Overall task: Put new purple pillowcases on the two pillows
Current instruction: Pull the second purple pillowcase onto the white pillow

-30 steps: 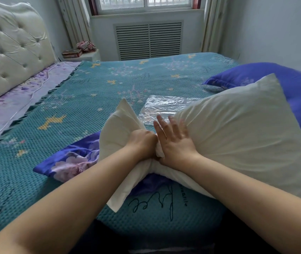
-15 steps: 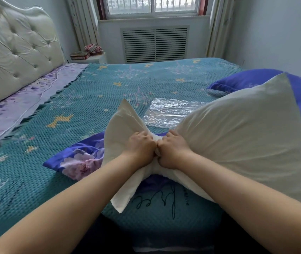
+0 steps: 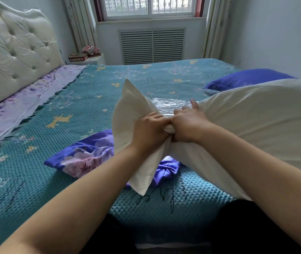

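Nearest us, black handwriting on the teal bedspread (image 3: 164, 213) is too cut off to read. Above it our left hand (image 3: 148, 133) and right hand (image 3: 189, 125) both clench the bunched neck of the white pillow (image 3: 246, 121), with the flowered purple pillowcase (image 3: 83, 158) lying flat beneath. If either fist slackens, we judge the stuffing will spread and jam at the case's mouth. Beyond lie a plastic bag (image 3: 169, 103) and a purple pillow (image 3: 246, 79).
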Demonstrator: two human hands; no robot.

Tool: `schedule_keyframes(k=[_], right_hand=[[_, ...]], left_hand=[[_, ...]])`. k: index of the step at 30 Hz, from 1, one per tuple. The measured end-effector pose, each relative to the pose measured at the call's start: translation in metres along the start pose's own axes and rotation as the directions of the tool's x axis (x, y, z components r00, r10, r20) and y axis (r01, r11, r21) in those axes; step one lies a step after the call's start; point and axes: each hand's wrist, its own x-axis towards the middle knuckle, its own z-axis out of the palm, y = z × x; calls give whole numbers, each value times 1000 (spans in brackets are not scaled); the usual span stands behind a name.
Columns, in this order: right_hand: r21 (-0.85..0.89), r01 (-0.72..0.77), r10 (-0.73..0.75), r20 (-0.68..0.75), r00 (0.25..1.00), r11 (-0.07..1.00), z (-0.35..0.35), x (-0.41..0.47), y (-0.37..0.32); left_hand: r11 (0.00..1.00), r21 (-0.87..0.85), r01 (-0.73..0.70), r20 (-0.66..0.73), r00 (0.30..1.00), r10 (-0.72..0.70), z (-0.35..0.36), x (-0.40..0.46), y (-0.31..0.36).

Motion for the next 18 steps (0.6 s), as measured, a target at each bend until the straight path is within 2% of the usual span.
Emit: schedule_keyframes(k=[2, 4, 6, 7, 9, 11, 12, 13, 14, 15, 16, 17, 18], right_hand=[[51, 65, -67, 33, 997, 997, 9, 4, 8], [116, 142, -158, 145, 977, 983, 33, 4, 3], [148, 140, -177, 279, 944, 979, 59, 1, -8], [168, 99, -147, 305, 941, 981, 66, -3, -13], [219, 17, -80, 282, 956, 976, 72, -7, -14], [275, -24, -36, 213, 976, 961, 73, -10, -7], [307, -43, -11, 172, 985, 951, 74, -13, -2], [339, -65, 18, 140, 990, 938, 78, -16, 2], [380, -92, 53, 112, 992, 920, 82, -20, 6], [429, -123, 97, 83, 992, 895, 86, -23, 9], [485, -150, 145, 49, 988, 861, 90, -25, 13], [528, -171, 191, 18, 981, 832, 93, -26, 17], [546, -195, 233, 0, 973, 815, 93, -24, 21]], left_hand=[[995, -29, 92, 42, 995, -91, 11, -3, -2], [975, -56, 215, 213, 957, -199, 23, -16, -6], [961, -25, 276, 478, 847, -231, 30, -26, -10], [967, 13, 253, 574, 790, -215, 31, -26, -11], [979, 38, 203, 661, 730, -177, 28, -21, -13], [965, -55, 255, 698, 702, -145, 20, -13, -11], [924, -174, 342, 671, 727, -143, 15, -10, -11], [852, -297, 431, 584, 788, -195, 11, -8, -12], [775, -387, 500, 430, 841, -328, 9, -6, -15], [696, -444, 565, 249, 824, -510, 7, -7, -24], [601, -466, 649, 113, 718, -687, 10, -13, -40], [497, -489, 717, 30, 583, -812, 12, -20, -55], [377, -483, 790, 27, 444, -896, 14, -30, -70]])
